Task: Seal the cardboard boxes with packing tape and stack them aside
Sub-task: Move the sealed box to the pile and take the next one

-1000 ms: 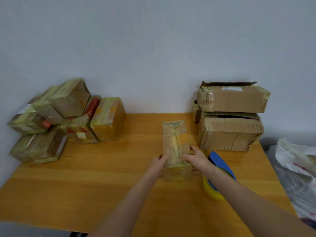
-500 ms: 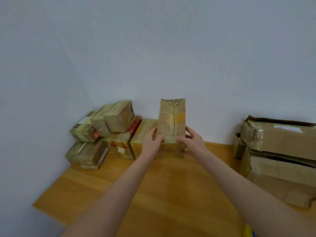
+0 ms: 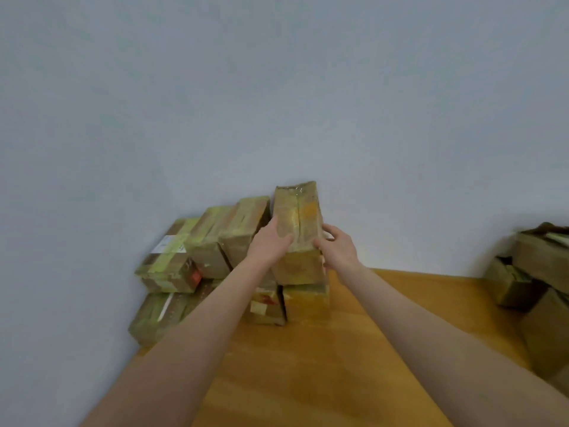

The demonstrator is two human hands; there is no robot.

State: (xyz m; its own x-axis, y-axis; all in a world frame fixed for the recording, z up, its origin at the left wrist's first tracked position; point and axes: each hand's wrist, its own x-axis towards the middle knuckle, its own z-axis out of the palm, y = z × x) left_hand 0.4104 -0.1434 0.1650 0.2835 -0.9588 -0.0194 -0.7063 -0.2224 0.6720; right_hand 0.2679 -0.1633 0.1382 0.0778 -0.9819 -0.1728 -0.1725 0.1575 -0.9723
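A narrow cardboard box point(image 3: 297, 217), wrapped in glossy yellowish tape, stands on end and tilts slightly away, gripped by the left hand point(image 3: 268, 245) and right hand point(image 3: 338, 248) on its two sides. It sits directly above a taped box point(image 3: 306, 300) at the right end of the pile of sealed boxes point(image 3: 212, 241), heaped against the wall at the tabletop's point(image 3: 338, 349) back left. Plain brown boxes point(image 3: 542, 266) are stacked at the far right.

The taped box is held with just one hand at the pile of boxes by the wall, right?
Not one hand: the head view shows the left hand and the right hand both gripping the taped box at the pile of boxes by the wall.
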